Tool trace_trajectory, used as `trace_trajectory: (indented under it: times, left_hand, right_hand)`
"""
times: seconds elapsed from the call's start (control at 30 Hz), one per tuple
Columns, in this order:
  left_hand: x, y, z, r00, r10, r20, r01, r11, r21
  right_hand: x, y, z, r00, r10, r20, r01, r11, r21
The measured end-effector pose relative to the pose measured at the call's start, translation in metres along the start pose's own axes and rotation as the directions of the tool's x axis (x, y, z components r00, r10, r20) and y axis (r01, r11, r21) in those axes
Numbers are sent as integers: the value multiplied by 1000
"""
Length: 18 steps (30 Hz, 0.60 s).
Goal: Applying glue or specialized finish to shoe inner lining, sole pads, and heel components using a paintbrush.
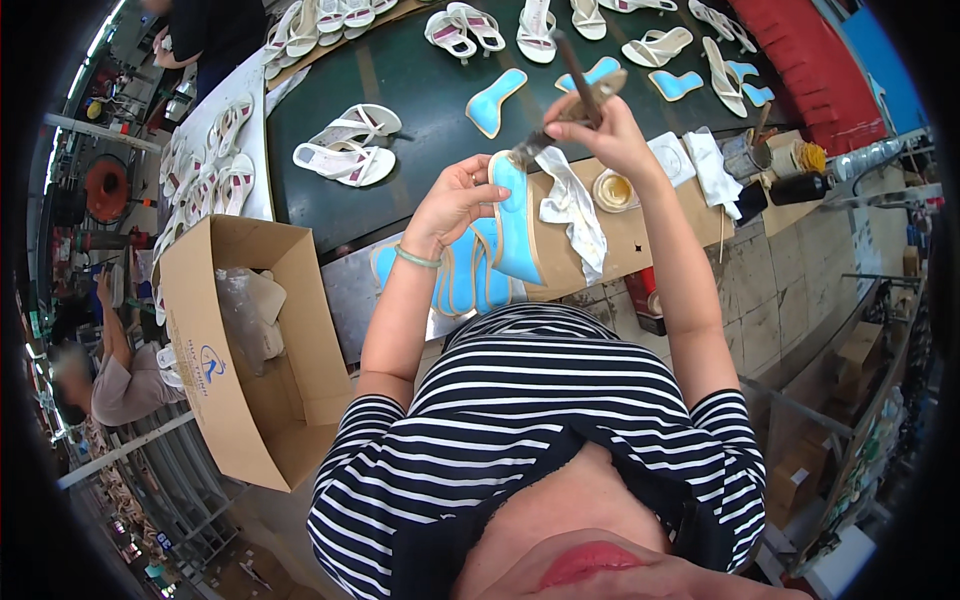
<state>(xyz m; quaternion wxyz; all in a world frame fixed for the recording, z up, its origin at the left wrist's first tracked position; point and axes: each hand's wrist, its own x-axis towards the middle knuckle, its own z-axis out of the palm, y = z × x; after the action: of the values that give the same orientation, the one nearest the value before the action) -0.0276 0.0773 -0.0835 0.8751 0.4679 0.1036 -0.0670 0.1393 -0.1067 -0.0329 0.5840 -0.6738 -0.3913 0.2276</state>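
Note:
My left hand [455, 205] pinches a blue shoe insole [516, 225] with a tan rim by its upper end, thumb on the blue face. My right hand [612, 138] is closed around a brush [527, 150], whose bristles touch the insole's upper end. A dark rod rises by the brush handle; I cannot tell if it is part of it. Several more blue insoles [460, 285] lie overlapping beneath the held one, at the bench's near edge. To the right of it are a crumpled white cloth [572, 212] and a small round tub [613, 189] of yellowish paste.
White sandals [350, 145] and loose blue insoles [495, 103] lie on the dark green belt [420, 90]. At my left stands an open cardboard box [240, 400]. Jars and a tape roll [808, 157] sit at the right. Other people are at the left.

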Motion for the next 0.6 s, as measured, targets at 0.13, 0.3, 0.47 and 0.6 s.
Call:
trace_trajectory:
  times: [0.13, 0.3, 0.47, 0.6]
  left_hand:
    - [1, -7, -10, 995, -20, 99, 25, 998, -55]
    - [-7, -4, -19, 998, 38, -56, -41, 998, -52]
    - [3, -6, -34, 991, 6, -133, -16, 997, -73]
    - [6, -2, -29, 987, 40, -155, -60, 990, -124]
  right_hand:
    - [10, 13, -1, 995, 9, -102, -9, 1000, -5]
    - [-22, 16, -16, 980, 138, -145, -52, 876, 480]
    - [-39, 6, -8, 979, 114, -169, -49, 936, 350]
    - [-57, -25, 11, 999, 51, 12, -52, 960, 274]
